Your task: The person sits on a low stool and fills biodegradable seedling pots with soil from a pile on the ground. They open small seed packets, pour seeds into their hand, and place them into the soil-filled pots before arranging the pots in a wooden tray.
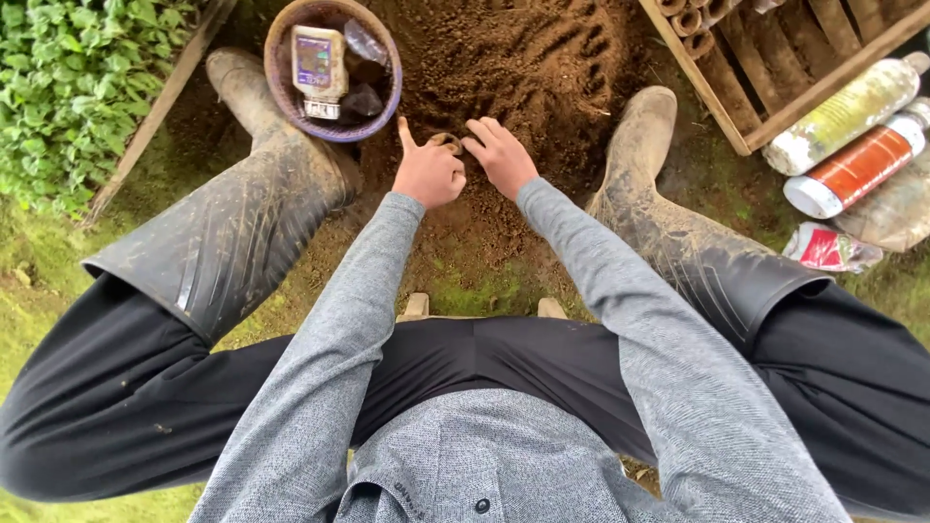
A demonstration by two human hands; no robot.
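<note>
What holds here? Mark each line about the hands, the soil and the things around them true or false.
1. Both hands, left hand and right hand, meet at a small pot on the soil pile. True.
2. The basket lies right of the right boot. False: it lies by the left boot.
3. Bottles lie at the right. True.
4. The person wears gloves. False: the hands are bare.
5. The wooden tray holds rolled soil-filled tubes. True.
</note>
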